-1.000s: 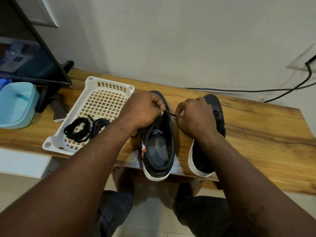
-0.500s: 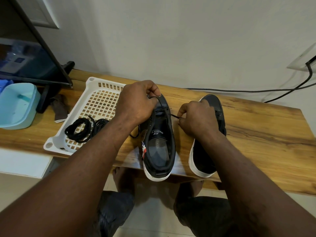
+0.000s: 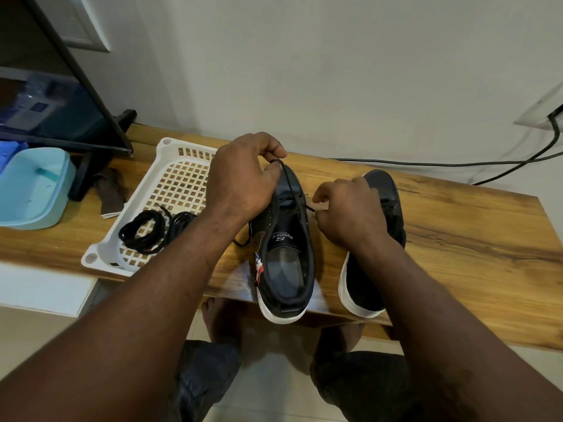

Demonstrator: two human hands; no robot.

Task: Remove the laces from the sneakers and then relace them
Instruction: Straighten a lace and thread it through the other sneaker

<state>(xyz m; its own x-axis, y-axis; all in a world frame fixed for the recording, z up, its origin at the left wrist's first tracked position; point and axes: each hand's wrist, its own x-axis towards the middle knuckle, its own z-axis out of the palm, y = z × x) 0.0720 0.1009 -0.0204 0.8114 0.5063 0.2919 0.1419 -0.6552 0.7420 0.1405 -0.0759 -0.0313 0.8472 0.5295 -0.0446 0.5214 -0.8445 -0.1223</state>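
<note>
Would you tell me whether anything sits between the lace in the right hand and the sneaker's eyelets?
Nothing visible does. The right hand pinches the lace just beside the sneaker's near eyelet row, with open air between. The left hand holds a loop of it above the toe, clear of that path.

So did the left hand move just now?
Yes. The left hand, pinching the black lace, went up and toward the wall: it now hides the white basket's far right corner, which showed a second ago.
</note>
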